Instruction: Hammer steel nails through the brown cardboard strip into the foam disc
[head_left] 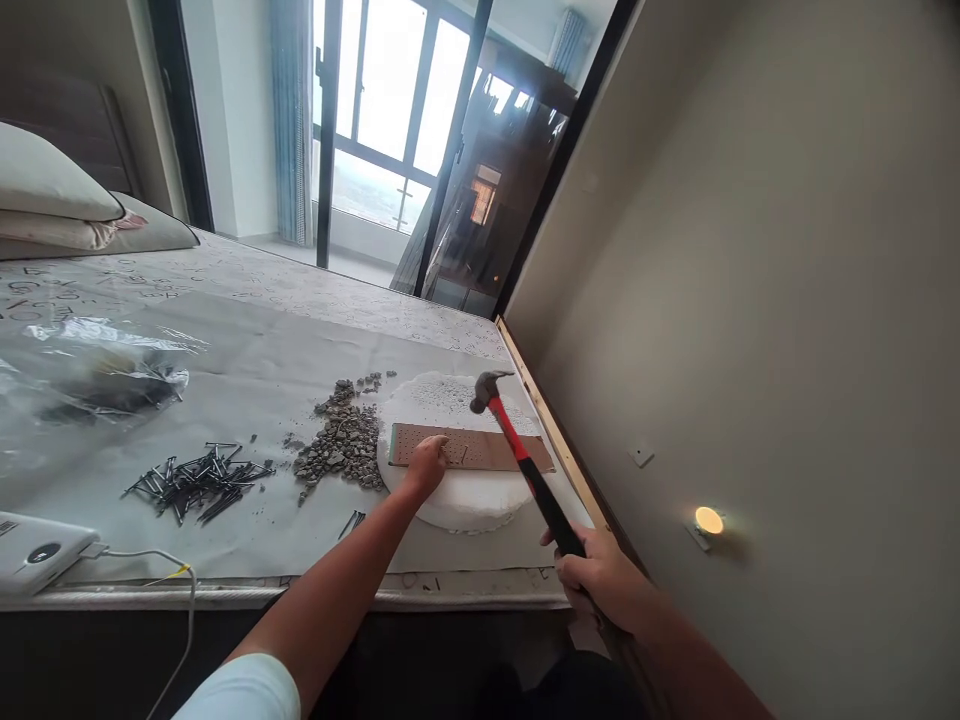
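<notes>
My right hand (pixel 600 570) is wrapped around the black grip of a claw hammer (pixel 517 440). The hammer has a red and black handle, and its metal head is raised over the far right part of a white round foam slab (pixel 465 500). Across the slab lies a brown perforated board (pixel 491 450). My left hand (pixel 427 465) is closed in a pinch at the board's left half, with what looks like a thin nail at the fingertips. Just right of it, another thin dark nail (pixel 464 455) shows on the board. Grey rubble (pixel 345 440) lies left of the slab.
A pile of nails (pixel 199 482) lies on the grey sheet (pixel 262 350) covering the bed. Farther left are a clear plastic bag (pixel 97 375) and a white power bank (pixel 45 555) with a cable. A wooden strip (pixel 551 420) and a wall border the right side.
</notes>
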